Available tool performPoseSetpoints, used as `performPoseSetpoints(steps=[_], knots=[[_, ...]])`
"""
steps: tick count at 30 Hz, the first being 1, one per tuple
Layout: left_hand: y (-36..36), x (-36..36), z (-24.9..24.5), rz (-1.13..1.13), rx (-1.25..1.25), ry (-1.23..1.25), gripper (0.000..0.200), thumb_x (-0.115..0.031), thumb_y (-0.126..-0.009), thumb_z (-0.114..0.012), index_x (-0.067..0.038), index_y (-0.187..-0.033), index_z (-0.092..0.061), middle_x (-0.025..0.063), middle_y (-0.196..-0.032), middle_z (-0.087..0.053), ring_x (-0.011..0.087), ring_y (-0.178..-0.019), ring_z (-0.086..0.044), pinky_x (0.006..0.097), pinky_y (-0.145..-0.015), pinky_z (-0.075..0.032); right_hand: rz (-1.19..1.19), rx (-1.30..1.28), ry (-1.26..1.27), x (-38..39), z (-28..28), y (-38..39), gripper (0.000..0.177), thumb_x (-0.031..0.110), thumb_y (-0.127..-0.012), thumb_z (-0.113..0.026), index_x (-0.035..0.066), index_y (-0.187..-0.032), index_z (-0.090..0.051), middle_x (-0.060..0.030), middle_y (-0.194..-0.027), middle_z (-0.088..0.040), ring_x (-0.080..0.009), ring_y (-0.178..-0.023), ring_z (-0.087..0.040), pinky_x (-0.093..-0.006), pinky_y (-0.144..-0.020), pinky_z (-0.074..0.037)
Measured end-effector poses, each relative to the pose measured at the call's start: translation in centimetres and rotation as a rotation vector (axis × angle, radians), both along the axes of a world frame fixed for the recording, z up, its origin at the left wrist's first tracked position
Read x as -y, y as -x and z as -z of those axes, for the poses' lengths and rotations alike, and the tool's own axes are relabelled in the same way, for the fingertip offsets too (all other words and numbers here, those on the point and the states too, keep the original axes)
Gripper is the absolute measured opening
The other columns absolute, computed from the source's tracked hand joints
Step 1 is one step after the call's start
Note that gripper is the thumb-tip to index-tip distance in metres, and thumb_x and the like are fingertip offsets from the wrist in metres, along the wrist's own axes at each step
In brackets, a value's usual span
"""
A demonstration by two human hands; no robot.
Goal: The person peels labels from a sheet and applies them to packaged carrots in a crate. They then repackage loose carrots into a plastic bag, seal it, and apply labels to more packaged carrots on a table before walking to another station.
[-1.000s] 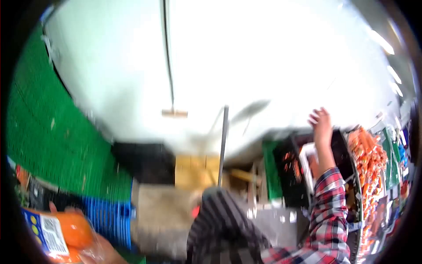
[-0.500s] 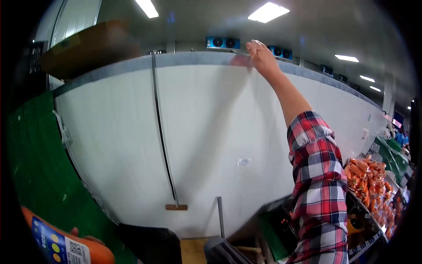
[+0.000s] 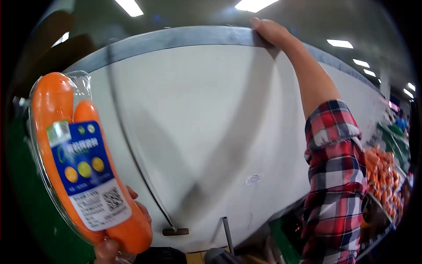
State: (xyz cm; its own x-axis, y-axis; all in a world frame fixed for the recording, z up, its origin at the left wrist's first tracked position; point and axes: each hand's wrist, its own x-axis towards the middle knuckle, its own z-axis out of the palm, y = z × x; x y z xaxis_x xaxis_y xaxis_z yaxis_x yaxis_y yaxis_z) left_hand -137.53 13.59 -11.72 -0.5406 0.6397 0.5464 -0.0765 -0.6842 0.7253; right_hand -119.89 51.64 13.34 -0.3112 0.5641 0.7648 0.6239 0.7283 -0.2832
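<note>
A clear plastic pack of carrots (image 3: 123, 226) with a blue and white label stands tilted at the left, close to the camera. My left hand (image 3: 107, 250) is closed around its lower end, thumb in front and fingertips showing at the right side. My right hand (image 3: 272, 33) is raised to the grey top rim of the white wall panel (image 3: 198, 110), resting on or touching it. Its fingers look extended toward the left, partly hidden, and I see nothing held in them. The plaid right sleeve is rolled below the elbow.
A long-handled brush or squeegee (image 3: 176, 232) leans against the panel, near a grey pole (image 3: 227, 235). Bagged carrots (image 3: 383, 174) are piled at the right above dark crates. Brown, blurred shapes (image 3: 61, 48) hang at the upper left. Green sheeting lies at the left edge.
My left hand has lifted the carrot pack from the lower left corner up into view. My right hand appears higher and slightly farther right, now at the panel's rim. The view has shifted.
</note>
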Motion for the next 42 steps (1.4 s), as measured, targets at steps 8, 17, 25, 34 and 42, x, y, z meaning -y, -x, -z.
performPoseSetpoints(steps=[8, 17, 25, 34, 42], knots=[[2.5, -13.3, -22.7, 0.153, -0.183, -0.021, 0.096, -0.046, -0.061, -0.074, 0.005, -0.129, -0.028, 0.0185, -0.106, -0.05, 0.0264, -0.076, -0.06, 0.036, -0.058, -0.053, 0.244, 0.008, -0.465, 1.8, 1.3, 1.9, 0.029, 0.016, -0.08, -0.05, 0.005, -0.053, -0.051, -0.0133, -0.055, -0.054, -0.0309, -0.052, -0.054, -0.0428, -0.048, -0.042], [4.5, -29.2, -43.3, 0.023, -0.332, -0.186, 0.05, -0.021, -0.082, -0.063, -0.001, -0.123, -0.042, 0.0105, -0.112, -0.052, 0.0178, -0.102, -0.052, 0.0312, -0.088, -0.043, 0.046, -0.08, -0.185, 3.6, -0.9, 0.9, 0.015, 0.009, -0.076, -0.048, 0.008, -0.066, -0.059, -0.0049, -0.068, -0.06, -0.0244, -0.065, -0.057, -0.0347, -0.066, -0.045], [11.1, -42.3, -40.3, -0.323, -0.452, -0.104, 0.081, -0.004, -0.077, -0.064, -0.003, -0.14, -0.013, 0.0132, -0.122, -0.043, 0.0184, -0.103, -0.051, 0.0294, -0.082, -0.047, 0.074, -0.105, -0.083, 3.8, -1.5, 1.2, 0.01, 0.008, -0.072, -0.051, 0.008, -0.071, -0.06, -0.0052, -0.071, -0.06, -0.0238, -0.072, -0.06, -0.0356, -0.076, -0.046], [12.4, -50.3, -32.0, -0.209, -0.46, -0.077, 0.086, 0.0, -0.074, -0.065, -0.006, -0.142, -0.012, 0.011, -0.124, -0.042, 0.017, -0.104, -0.051, 0.0296, -0.088, -0.044, 0.08, -0.049, -0.062, 3.8, -1.6, 1.4, 0.009, 0.008, -0.067, -0.057, 0.005, -0.075, -0.06, -0.0052, -0.076, -0.06, -0.0226, -0.075, -0.06, -0.0365, -0.077, -0.048], [13.2, -46.5, -26.0, -0.198, -0.548, 0.145, 0.082, -0.003, -0.071, -0.068, 0.0, -0.137, -0.02, 0.0153, -0.129, -0.035, 0.0227, -0.115, -0.043, 0.0339, -0.096, -0.037, -0.175, 0.57, 0.4, 1.3, -6.5, 0.0, 0.037, 0.037, -0.08, -0.062, 0.001, -0.079, -0.057, -0.0128, -0.07, -0.06, -0.0284, -0.068, -0.062, -0.036, -0.068, -0.05]])
